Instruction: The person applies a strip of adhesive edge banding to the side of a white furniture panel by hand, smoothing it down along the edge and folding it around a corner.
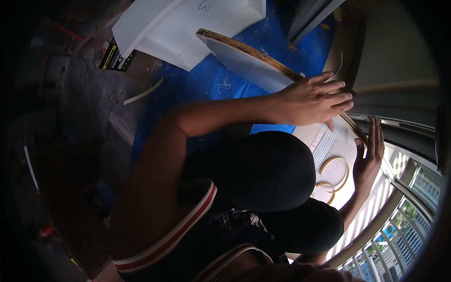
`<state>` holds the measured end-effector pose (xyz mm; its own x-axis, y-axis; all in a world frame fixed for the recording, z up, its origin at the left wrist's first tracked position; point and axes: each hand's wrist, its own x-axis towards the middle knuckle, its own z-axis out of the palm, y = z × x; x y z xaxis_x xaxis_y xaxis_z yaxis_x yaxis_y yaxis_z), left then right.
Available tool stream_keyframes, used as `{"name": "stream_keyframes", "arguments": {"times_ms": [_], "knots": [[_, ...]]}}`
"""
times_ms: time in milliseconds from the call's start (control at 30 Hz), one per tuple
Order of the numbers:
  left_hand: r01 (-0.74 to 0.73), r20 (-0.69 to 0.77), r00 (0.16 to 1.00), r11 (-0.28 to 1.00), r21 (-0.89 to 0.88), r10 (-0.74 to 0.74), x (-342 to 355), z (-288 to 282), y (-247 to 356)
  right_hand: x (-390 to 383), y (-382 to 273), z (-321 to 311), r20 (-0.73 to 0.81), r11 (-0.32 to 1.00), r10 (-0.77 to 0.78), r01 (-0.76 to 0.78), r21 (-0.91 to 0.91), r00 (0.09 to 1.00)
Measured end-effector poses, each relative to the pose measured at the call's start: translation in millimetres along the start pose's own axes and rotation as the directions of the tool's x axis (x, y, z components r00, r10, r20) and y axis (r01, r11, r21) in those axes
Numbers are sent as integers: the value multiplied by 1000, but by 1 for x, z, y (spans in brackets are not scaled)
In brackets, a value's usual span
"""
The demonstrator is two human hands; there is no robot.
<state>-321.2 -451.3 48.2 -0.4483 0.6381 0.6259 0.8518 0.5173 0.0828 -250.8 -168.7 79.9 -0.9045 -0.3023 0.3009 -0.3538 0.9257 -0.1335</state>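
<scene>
A flat panel (244,63) stands on edge in front of me, its pale face toward the left and its rough brown edge upward. My left hand (317,97) straddles that edge, fingers bent over the far side and thumb on the near side. Close to the panel's right end is my right hand (369,157), its fingers straight and its thumb apart. The panel's edge runs up to the gap between that thumb and fingers; whether the palm presses on it is hidden.
A white cabinet box (188,35) lies on a blue sheet (188,89). Coiled yellowish strips (334,174) rest on the floor at right, near a railing (383,251). A loose pale strip (144,91) and a black-and-yellow package (115,57) are at left. My knee (272,169) is close below.
</scene>
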Motion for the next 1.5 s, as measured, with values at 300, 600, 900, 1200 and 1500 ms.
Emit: {"name": "stream_keyframes", "arguments": {"times_ms": [300,600,900,1200,1500], "knots": [[777,-450,339,516,-361,-826,-168,-111,-87,-18,24,13,84,990,18,-6,-141,996],[466,115,566,201,-862,-816,-225,-108,-174,-18,37,7,42,1000,27,-27,12,999],[419,192,585,91,-903,-788,-234,-99,-194,-22,61,-8,104,992,119,-123,30,987],[479,208,635,168,-861,-744,-235,-96,-198,-31,66,-4,136,964,233,-247,98,963],[463,138,574,181,-868,-807,-258,-76,-192,-38,79,12,125,881,300,-325,343,946]]}}
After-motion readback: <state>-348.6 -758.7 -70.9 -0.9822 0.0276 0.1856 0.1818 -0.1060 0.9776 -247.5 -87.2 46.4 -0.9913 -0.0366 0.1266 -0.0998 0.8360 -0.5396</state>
